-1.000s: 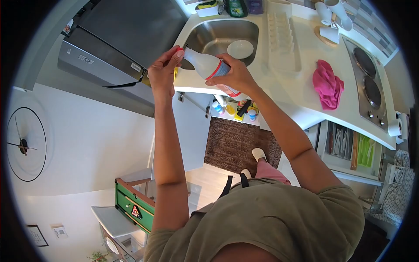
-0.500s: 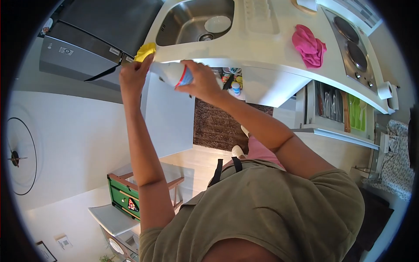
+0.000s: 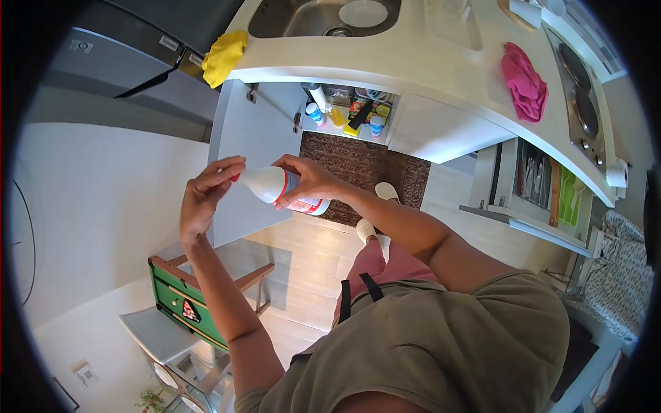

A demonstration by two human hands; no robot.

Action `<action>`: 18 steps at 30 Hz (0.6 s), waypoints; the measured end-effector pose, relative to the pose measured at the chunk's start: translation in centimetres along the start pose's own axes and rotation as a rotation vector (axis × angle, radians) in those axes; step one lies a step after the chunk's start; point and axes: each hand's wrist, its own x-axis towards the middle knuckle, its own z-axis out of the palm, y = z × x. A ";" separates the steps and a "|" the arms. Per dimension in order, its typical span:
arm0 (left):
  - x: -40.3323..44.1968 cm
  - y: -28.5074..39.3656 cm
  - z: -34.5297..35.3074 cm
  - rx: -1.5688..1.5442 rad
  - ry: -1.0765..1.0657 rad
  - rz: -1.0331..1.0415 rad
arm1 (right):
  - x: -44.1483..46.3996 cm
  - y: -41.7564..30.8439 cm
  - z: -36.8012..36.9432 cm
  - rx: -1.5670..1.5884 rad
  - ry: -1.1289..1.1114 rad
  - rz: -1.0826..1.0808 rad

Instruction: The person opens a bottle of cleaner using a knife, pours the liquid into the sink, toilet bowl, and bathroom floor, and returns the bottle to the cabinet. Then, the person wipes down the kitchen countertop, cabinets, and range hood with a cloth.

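My right hand (image 3: 310, 180) is wrapped round the body of a white plastic bottle (image 3: 263, 183) with a red-edged label, tilted nearly on its side in front of the open cabinet. The fingers of my left hand (image 3: 206, 196) are pinched on the bottle's red cap (image 3: 236, 177). A yellow cloth (image 3: 224, 57) hangs over the counter's left corner, away from both hands.
Below the counter (image 3: 330, 60), the cabinet door (image 3: 251, 144) stands open, showing several bottles inside. A white plate (image 3: 363, 13) lies in the sink (image 3: 292, 24). A pink cloth (image 3: 525, 82) is beside the hob (image 3: 578, 89). The cutlery drawer (image 3: 530, 175) is pulled out.
My left hand has let go of the yellow cloth at the counter corner and taken hold of the bottle's cap. The bottle has come down and nearer my body in my right hand.
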 end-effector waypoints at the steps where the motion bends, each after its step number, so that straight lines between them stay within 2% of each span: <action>1: -0.3 -0.6 -0.1 -0.070 -0.025 -0.014 | 0.0 0.4 0.0 -0.083 0.015 -0.069; 2: -0.2 -2.2 -0.2 -0.149 0.030 -0.117 | -0.1 0.7 -0.1 -0.113 -0.021 -0.017; 3: -0.1 -3.2 0.0 -0.152 0.035 -0.122 | 0.0 1.4 0.0 -0.111 -0.028 -0.012; 5: 0.0 -5.2 0.5 -0.130 0.208 -0.205 | 0.0 2.6 0.4 -0.112 -0.014 -0.046; 6: 0.0 -5.2 0.9 -0.137 0.213 -0.210 | 0.0 3.1 0.5 -0.113 -0.019 -0.040; 8: 0.1 -5.1 1.4 -0.024 0.351 -0.153 | 0.0 3.9 0.6 -0.101 0.072 -0.093; 12: -0.4 -8.0 0.3 0.108 0.442 -0.153 | 0.0 3.9 0.3 -0.046 0.106 -0.029; 14: -0.2 -7.2 1.5 0.059 0.436 -0.248 | 0.1 3.8 -0.1 -0.257 0.154 -0.041; 15: -0.1 -7.2 2.2 0.057 0.435 -0.249 | 0.0 3.8 -0.2 -0.258 0.154 -0.038; 17: 0.1 -7.4 3.0 0.274 0.392 -0.051 | 0.0 3.8 -0.3 -0.252 0.166 -0.037; 18: 0.4 -7.1 3.1 0.391 0.401 -0.033 | -0.1 3.8 -0.3 -0.254 0.171 -0.037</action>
